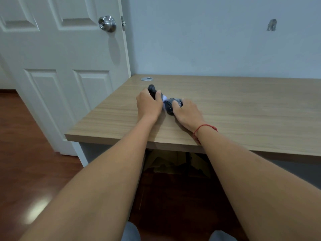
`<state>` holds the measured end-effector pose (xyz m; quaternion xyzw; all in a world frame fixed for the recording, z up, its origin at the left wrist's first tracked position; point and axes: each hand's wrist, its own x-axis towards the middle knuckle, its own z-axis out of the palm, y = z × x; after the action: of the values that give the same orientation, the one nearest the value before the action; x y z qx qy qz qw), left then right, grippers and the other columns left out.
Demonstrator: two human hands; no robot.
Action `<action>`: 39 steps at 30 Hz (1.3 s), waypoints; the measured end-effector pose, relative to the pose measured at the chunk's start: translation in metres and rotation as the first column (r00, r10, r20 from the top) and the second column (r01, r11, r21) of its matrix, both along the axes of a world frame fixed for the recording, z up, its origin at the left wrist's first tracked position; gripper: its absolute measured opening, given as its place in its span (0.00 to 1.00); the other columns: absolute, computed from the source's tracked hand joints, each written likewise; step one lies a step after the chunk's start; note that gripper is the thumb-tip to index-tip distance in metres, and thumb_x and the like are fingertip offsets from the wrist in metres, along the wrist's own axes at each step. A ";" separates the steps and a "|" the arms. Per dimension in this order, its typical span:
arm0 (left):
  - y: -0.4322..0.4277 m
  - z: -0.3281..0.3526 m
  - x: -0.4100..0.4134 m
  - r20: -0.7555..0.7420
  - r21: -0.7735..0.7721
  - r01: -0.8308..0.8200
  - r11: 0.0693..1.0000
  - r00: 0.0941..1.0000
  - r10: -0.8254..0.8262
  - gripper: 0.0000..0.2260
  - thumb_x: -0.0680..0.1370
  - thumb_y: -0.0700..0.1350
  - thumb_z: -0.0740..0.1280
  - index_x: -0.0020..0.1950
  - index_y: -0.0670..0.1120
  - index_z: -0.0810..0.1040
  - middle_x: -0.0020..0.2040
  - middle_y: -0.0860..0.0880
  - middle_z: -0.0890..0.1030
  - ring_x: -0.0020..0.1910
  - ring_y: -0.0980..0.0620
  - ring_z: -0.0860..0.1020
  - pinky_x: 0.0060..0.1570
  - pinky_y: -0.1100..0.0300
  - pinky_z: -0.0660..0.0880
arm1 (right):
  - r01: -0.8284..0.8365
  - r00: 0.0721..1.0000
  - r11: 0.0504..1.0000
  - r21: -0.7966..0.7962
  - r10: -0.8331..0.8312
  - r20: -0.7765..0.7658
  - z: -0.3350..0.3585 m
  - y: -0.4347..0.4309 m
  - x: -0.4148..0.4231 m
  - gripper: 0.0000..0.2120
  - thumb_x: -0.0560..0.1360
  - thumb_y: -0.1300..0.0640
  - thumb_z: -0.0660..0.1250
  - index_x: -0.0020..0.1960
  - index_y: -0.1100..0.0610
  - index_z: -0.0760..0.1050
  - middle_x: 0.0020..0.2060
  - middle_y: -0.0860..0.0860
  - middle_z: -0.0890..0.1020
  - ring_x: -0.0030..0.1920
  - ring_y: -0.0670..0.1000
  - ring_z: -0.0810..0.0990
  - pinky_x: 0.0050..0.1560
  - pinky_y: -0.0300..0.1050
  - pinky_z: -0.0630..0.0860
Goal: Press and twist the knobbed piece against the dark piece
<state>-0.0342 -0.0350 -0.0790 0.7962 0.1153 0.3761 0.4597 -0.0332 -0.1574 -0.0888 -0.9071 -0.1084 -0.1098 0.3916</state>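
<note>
Both arms reach forward over the near edge of the wooden counter [243, 105].

Left hand [149, 105]: fingers [158, 96] curled round the dark grey handle end of a small object [167, 103]. A rounded dark knob pokes out past the knuckles at 11 o'clock from the hand.

Right hand [186, 113]: fingers wrapped over the other end of the same object, a dark round part pressed under the palm. Red string bracelet [202, 129] on that wrist.

The object lies low on the counter between the two hands, running from 10 o'clock to 4 o'clock. A pale whitish band shows in its middle, in the gap between the hands. What the object is cannot be told; it is blurred and mostly covered.

Object's place: left part of the counter, nearer the back wall than the front edge.

Round metal cable hole cover [146, 78] sits at 11 o'clock from the left hand, near the counter's back corner.

White panelled door [60, 84] stands left of the counter, with a steel knob [107, 23]. Reddish wood floor [26, 145] below. Pale blue wall [217, 40] behind.
</note>
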 end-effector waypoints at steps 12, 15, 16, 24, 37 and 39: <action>-0.006 0.005 -0.009 -0.033 -0.017 -0.038 0.999 0.999 0.037 0.15 0.71 0.46 0.68 0.27 0.45 0.68 0.26 0.50 0.73 0.32 0.47 0.73 0.34 0.61 0.65 | 0.058 0.998 0.997 -0.041 -0.058 0.004 -0.003 0.003 0.007 0.24 0.79 0.42 0.52 0.54 0.60 0.76 0.49 0.57 0.83 0.52 0.59 0.80 0.59 0.55 0.73; -0.007 0.004 -0.007 -0.031 0.014 -0.024 1.000 0.999 0.024 0.13 0.73 0.47 0.67 0.32 0.42 0.72 0.31 0.45 0.77 0.33 0.46 0.74 0.34 0.59 0.68 | 0.057 0.998 0.997 -0.049 -0.057 0.010 -0.003 0.002 0.006 0.23 0.80 0.42 0.52 0.54 0.60 0.76 0.49 0.57 0.83 0.52 0.59 0.80 0.59 0.55 0.73; -0.006 0.003 -0.006 -0.028 0.017 -0.014 1.000 1.000 0.014 0.13 0.73 0.47 0.67 0.33 0.41 0.72 0.32 0.44 0.78 0.33 0.46 0.74 0.34 0.58 0.70 | 0.057 0.998 0.997 -0.050 -0.056 0.014 -0.003 0.002 0.006 0.23 0.80 0.43 0.52 0.55 0.60 0.76 0.49 0.57 0.83 0.52 0.59 0.80 0.60 0.55 0.73; -0.003 0.001 -0.001 -0.028 0.008 0.009 1.000 1.000 -0.009 0.13 0.74 0.47 0.67 0.35 0.38 0.76 0.32 0.45 0.79 0.35 0.45 0.77 0.35 0.60 0.69 | 0.036 0.999 0.999 -0.036 -0.035 0.024 -0.004 0.002 0.006 0.24 0.79 0.43 0.52 0.52 0.61 0.77 0.46 0.58 0.83 0.49 0.58 0.81 0.59 0.57 0.74; -0.007 0.006 -0.007 0.171 -0.014 0.027 1.000 0.985 -0.024 0.12 0.78 0.48 0.65 0.48 0.38 0.76 0.44 0.41 0.82 0.45 0.44 0.80 0.45 0.57 0.74 | 0.041 0.999 0.999 -0.030 -0.042 -0.002 -0.002 0.003 -0.002 0.24 0.73 0.38 0.56 0.45 0.59 0.76 0.43 0.56 0.83 0.47 0.59 0.81 0.54 0.55 0.76; -0.010 0.005 -0.008 0.168 0.051 0.071 0.996 0.983 -0.079 0.13 0.79 0.48 0.64 0.48 0.38 0.76 0.45 0.41 0.82 0.46 0.44 0.80 0.45 0.56 0.74 | 0.050 0.999 0.998 -0.042 -0.050 0.003 -0.001 0.003 -0.006 0.25 0.69 0.36 0.62 0.48 0.58 0.76 0.44 0.55 0.83 0.47 0.57 0.81 0.54 0.55 0.76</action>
<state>-0.0421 -0.0447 -0.0738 0.7752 0.0371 0.4275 0.4637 -0.0396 -0.1545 -0.0893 -0.9175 -0.0884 -0.1182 0.3693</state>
